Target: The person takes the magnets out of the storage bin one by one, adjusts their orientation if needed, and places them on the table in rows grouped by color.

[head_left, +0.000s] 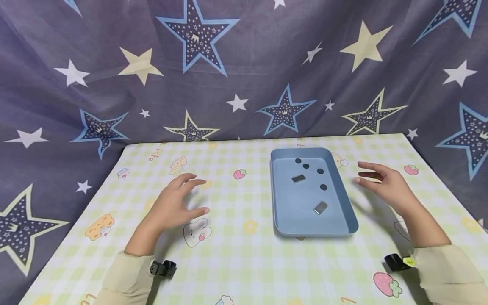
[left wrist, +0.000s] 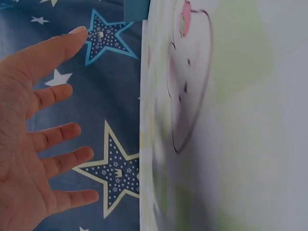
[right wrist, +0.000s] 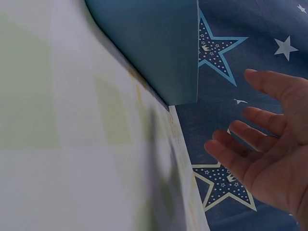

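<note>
A shallow blue tray (head_left: 293, 220) lies on the table, right of the middle. In it are several small black discs (head_left: 320, 171) and two grey rectangular blocks (head_left: 299, 178), one of them nearer the tray's front. My left hand (head_left: 173, 203) hovers over the cloth to the left of the tray, fingers spread and holding nothing. To the tray's right my right hand (head_left: 386, 186) is raised above the table, its fingers loosely bent and nothing in them. The right wrist view shows the tray's outer wall (right wrist: 154, 43) beside that hand.
A checked cloth (head_left: 236, 262) with cartoon prints covers the table. Behind the table hangs a dark curtain (head_left: 251, 55) patterned with stars. Each wrist carries a small black camera (head_left: 163, 268) at the sleeve.
</note>
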The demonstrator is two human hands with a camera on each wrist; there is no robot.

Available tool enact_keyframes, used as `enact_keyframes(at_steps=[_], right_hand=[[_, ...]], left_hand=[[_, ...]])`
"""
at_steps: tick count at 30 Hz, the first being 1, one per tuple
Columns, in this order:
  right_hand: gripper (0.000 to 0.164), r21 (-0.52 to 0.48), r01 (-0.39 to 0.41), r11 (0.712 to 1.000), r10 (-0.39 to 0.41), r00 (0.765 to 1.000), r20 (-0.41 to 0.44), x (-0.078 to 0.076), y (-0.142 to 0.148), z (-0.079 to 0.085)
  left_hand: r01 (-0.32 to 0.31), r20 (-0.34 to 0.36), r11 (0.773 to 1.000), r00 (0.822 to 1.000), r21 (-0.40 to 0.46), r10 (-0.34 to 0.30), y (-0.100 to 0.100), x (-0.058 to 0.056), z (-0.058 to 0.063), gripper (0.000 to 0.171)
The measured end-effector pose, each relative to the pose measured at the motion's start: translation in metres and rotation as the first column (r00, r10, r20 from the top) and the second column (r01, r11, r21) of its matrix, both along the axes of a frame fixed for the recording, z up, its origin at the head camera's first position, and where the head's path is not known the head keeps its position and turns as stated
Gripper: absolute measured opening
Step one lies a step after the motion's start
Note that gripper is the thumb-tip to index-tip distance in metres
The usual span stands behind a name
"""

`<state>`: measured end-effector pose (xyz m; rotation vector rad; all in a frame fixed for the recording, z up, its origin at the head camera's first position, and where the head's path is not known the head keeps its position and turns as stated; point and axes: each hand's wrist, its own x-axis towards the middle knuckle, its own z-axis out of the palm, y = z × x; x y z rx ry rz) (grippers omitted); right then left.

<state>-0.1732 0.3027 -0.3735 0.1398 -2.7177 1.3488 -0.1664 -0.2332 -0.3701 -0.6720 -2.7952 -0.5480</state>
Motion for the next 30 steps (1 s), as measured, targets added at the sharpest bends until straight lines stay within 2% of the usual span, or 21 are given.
enact_keyframes(at_steps=[9,17,30], right_hand=[[0.064,-0.115,-0.08,0.99,0.084,0.996,0.029,-0.009,-0.004,-0.009],[0.064,-0.269,-0.14,0.953,0.169,0.982,0.086,-0.014,-0.01,-0.013],[0.062,-0.32,-0.131,0.938,0.195,0.965,0.177,-0.023,-0.012,-0.017]], left_hand=[[0.053,0.049,0.997,0.997,0.062,-0.056,0.014,-0.005,0.004,0.065],[0.085,0.119,0.989,0.988,0.121,-0.1,0.025,-0.009,0.005,0.066],[0.099,0.144,0.979,0.982,0.178,-0.126,0.048,-0.017,0.006,0.068]])
